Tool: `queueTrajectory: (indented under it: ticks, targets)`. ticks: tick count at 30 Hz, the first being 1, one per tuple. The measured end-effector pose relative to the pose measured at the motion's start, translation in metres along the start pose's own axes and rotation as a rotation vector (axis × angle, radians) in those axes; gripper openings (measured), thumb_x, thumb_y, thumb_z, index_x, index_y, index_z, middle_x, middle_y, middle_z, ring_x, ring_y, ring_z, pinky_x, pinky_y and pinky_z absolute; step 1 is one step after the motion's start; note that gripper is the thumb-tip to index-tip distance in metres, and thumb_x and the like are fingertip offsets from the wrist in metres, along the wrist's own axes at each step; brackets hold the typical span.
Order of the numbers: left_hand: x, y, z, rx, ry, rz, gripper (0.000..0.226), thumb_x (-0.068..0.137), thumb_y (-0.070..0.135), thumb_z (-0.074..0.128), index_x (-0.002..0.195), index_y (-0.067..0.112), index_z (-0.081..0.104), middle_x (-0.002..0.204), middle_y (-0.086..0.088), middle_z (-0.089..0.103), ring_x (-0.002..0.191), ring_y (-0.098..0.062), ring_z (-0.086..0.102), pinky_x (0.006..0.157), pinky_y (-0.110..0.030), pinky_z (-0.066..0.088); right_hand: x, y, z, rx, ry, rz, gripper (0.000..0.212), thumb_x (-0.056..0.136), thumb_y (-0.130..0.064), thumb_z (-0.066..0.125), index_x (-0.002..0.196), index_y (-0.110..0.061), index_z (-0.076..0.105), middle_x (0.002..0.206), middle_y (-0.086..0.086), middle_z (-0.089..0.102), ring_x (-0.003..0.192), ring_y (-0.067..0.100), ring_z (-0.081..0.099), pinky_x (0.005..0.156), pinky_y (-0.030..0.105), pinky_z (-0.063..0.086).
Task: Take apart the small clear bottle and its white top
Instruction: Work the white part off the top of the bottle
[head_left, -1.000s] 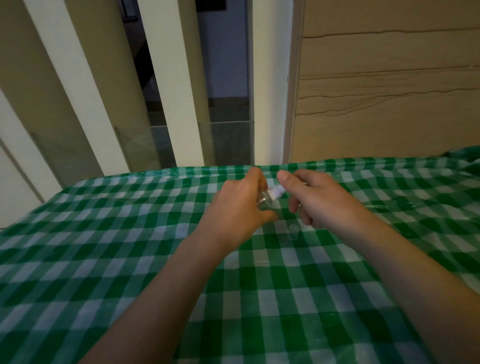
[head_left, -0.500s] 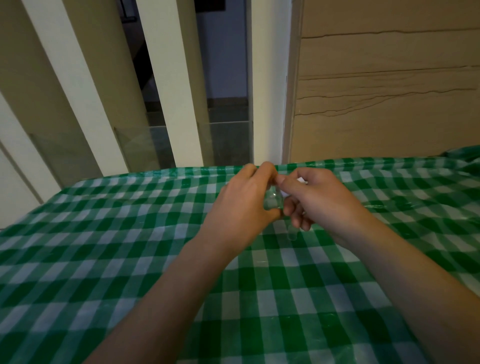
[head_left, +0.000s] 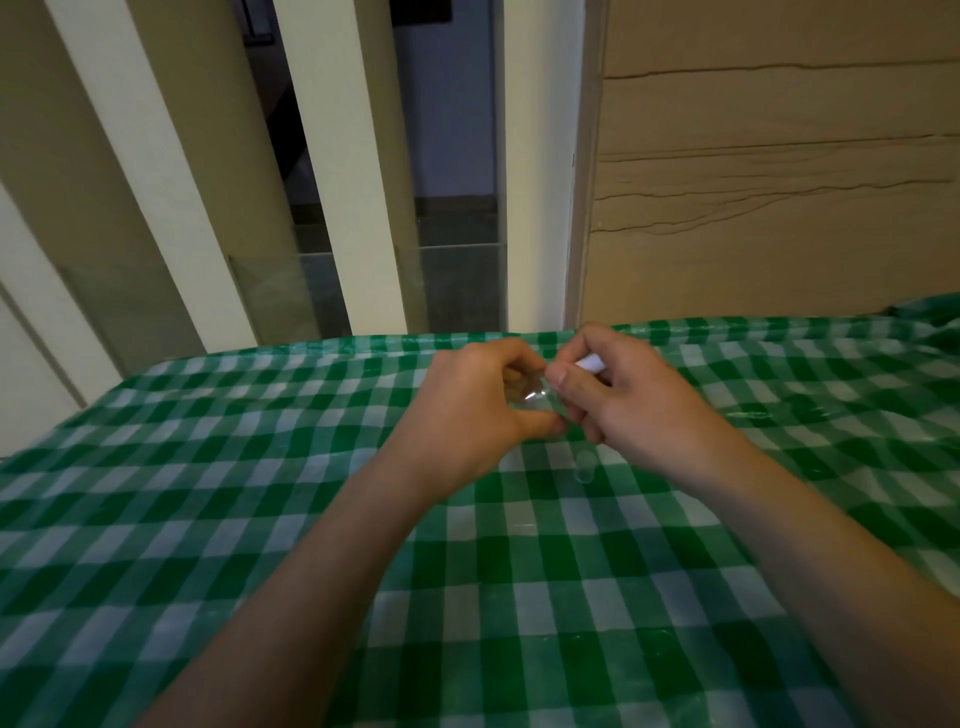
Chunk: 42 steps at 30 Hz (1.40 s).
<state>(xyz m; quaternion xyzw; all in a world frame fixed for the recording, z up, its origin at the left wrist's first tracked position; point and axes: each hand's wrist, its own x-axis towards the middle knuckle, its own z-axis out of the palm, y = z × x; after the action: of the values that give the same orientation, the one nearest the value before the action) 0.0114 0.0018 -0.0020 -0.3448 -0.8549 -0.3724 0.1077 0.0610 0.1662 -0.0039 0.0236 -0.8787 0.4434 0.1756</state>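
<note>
Above the green checked cloth (head_left: 260, 493) | my left hand (head_left: 467, 410) grips the clear bottle (head_left: 532, 397) | my right hand (head_left: 631, 402) pinches the white top (head_left: 591, 363), now more exposed than half a second ago

A table under a green-and-white checked cloth (head_left: 260, 519); what looks like a small clear cap (head_left: 584, 466) lies on it.

Green-and-white checked tablecloth (head_left: 260, 519), white top (head_left: 592, 363), clear bottle (head_left: 532, 397).
</note>
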Motion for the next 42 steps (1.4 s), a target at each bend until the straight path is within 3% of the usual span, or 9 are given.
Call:
queueTrajectory:
  ticks: [5,8,12,17,24,31,34,37,42]
  targets:
    - [0.0017,-0.0001,-0.0029,0.04,0.022,0.012,0.043,0.069,0.04,0.089,0.106,0.025,0.072,0.099,0.008,0.076,0.091,0.001,0.067,0.078,-0.017,0.056,0.0011,-0.0019,-0.0046,0.039,-0.037,0.004,0.009,0.098,-0.029,0.059,0.092,-0.036,0.06,0.077,0.013,0.073,0.057,0.021,0.064,0.057,0.048,0.055]
    - [0.0007,-0.0013,-0.002,0.061,0.025,-0.005,0.044,0.069,0.039,0.088,0.107,0.026,0.071,0.101,0.007,0.076,0.093,-0.005,0.067,0.083,-0.031,0.058,-0.0007,-0.0013,-0.0072,-0.011,-0.046,0.004,0.017,0.093,-0.029,0.061,0.103,-0.041,0.054,0.086,0.018,0.073,0.051,0.015,0.057,0.047,0.038,0.048]
    - [-0.0002,0.0001,-0.0002,0.085,0.022,0.028,0.046,0.073,0.035,0.087,0.114,0.022,0.07,0.105,0.004,0.075,0.097,-0.011,0.068,0.085,-0.041,0.059,-0.0002,-0.0036,-0.0056,-0.068,0.012,0.045,0.026,0.092,-0.057,0.056,0.1,-0.033,0.058,0.08,-0.002,0.075,0.061,0.013,0.071,0.051,0.034,0.051]
    - [-0.0006,0.0017,0.001,0.114,0.021,0.064,0.047,0.076,0.033,0.085,0.118,0.021,0.068,0.11,0.004,0.074,0.1,-0.01,0.066,0.088,-0.037,0.057,0.0023,-0.0007,-0.0045,-0.101,0.019,0.053,0.025,0.098,-0.046,0.056,0.09,-0.024,0.063,0.068,-0.001,0.075,0.047,0.005,0.067,0.044,0.02,0.044]
    - [-0.0003,-0.0035,0.001,0.185,0.019,0.071,0.046,0.077,0.031,0.084,0.119,0.021,0.069,0.109,0.0,0.07,0.099,-0.013,0.062,0.088,-0.035,0.053,-0.0018,-0.0026,-0.0067,-0.053,-0.061,-0.009,0.005,0.095,-0.031,0.065,0.096,-0.031,0.061,0.088,0.011,0.071,0.078,0.04,0.07,0.064,0.06,0.058]
    - [0.0002,-0.0014,0.0028,0.19,0.027,0.096,0.047,0.077,0.033,0.083,0.12,0.023,0.067,0.108,0.002,0.07,0.096,-0.01,0.062,0.086,-0.032,0.055,0.0016,-0.0015,-0.0064,-0.064,-0.005,0.096,0.025,0.099,-0.044,0.057,0.095,-0.021,0.067,0.072,0.001,0.076,0.054,0.009,0.071,0.047,0.026,0.053]
    - [-0.0003,-0.0014,0.0031,0.205,0.011,0.079,0.047,0.077,0.035,0.083,0.119,0.023,0.066,0.111,0.003,0.07,0.099,-0.011,0.063,0.088,-0.034,0.055,0.0006,-0.0017,-0.0083,-0.078,-0.027,0.06,0.018,0.099,-0.037,0.061,0.09,-0.023,0.066,0.075,0.0,0.076,0.058,0.009,0.072,0.052,0.037,0.06]
    - [-0.0002,-0.0028,0.0019,0.21,0.002,0.053,0.046,0.077,0.033,0.083,0.119,0.022,0.068,0.113,0.001,0.071,0.1,-0.013,0.063,0.088,-0.039,0.055,0.0003,-0.0021,-0.0082,-0.08,-0.048,0.011,0.006,0.097,-0.029,0.064,0.092,-0.026,0.064,0.083,0.005,0.074,0.07,0.029,0.072,0.061,0.054,0.061]
    - [-0.0004,-0.0029,0.0011,0.248,-0.013,0.041,0.047,0.079,0.033,0.082,0.121,0.02,0.067,0.115,0.0,0.07,0.103,-0.017,0.064,0.088,-0.043,0.056,-0.0001,-0.0011,-0.0071,-0.141,-0.094,0.078,0.033,0.09,-0.05,0.067,0.118,-0.035,0.056,0.103,-0.01,0.064,0.069,0.013,0.072,0.05,0.027,0.05]
